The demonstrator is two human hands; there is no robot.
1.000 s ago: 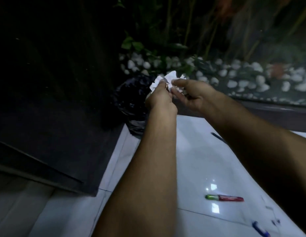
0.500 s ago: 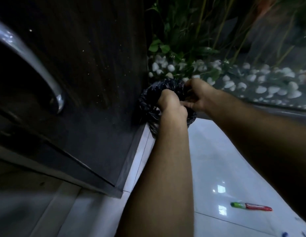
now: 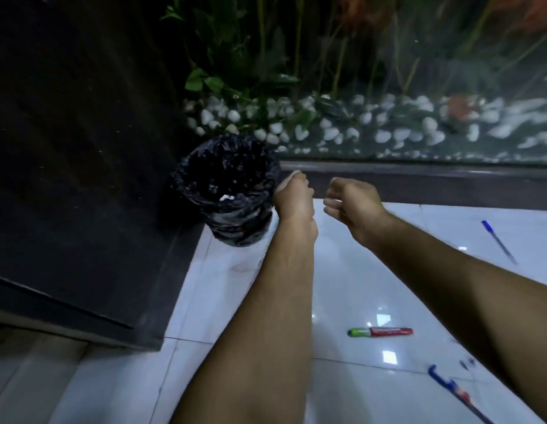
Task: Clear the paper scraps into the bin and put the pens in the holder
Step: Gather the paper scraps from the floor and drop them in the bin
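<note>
Both hands hang just right of the bin [image 3: 226, 191], which stands in the floor's far left corner against the dark cabinet [image 3: 82, 148]. The left hand [image 3: 293, 197] and right hand [image 3: 351, 200] have loosely curled fingers holding nothing. A white scrap [image 3: 226, 197] lies inside the bin. A blue pen [image 3: 498, 241] lies by the right edge, a red-green marker [image 3: 380, 332] nearer

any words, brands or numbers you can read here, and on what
None can be read.
Marker: its red barrel carries pale print, too blurred to read.
Blue pen by the far wall: no lettering shows.
Blue pen near the right forearm: red and white marks, too blurred.
Bin: plain black liner, no label.
</note>
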